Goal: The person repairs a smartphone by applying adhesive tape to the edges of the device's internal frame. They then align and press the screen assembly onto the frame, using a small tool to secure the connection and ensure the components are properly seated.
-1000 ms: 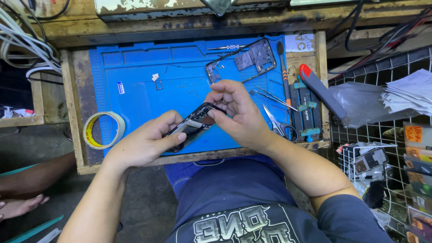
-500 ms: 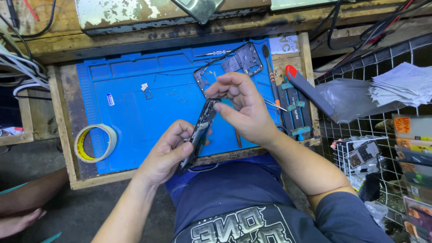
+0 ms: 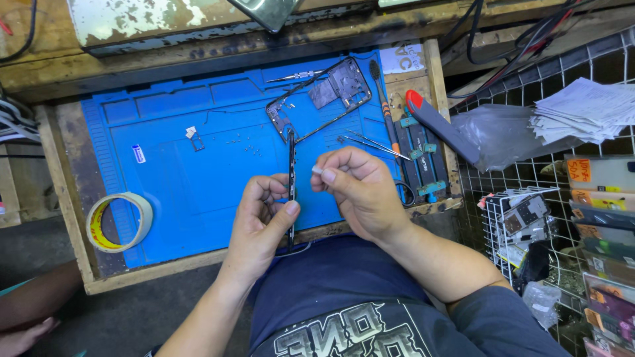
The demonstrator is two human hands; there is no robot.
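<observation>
My left hand (image 3: 261, 218) grips a thin dark phone panel (image 3: 292, 165) that stands on edge over the blue work mat (image 3: 198, 192). My right hand (image 3: 357, 188) is just right of the panel, thumb and forefinger pinched together near its upper half; whether they hold some small part I cannot tell. Farther back on the mat lies a bare phone frame (image 3: 317, 99) with a grey plate inside it.
A roll of tape (image 3: 119, 221) sits at the mat's left edge. Tweezers (image 3: 374, 142), a brush (image 3: 383, 106) and a red-tipped tool (image 3: 440, 125) lie right. A wire basket (image 3: 522, 225) and papers (image 3: 582, 109) stand far right. Another person's arm (image 3: 33, 304) shows bottom left.
The phone panel has been turned from lying flat between both hands to standing on edge. The right hand has come off it and now pinches beside it.
</observation>
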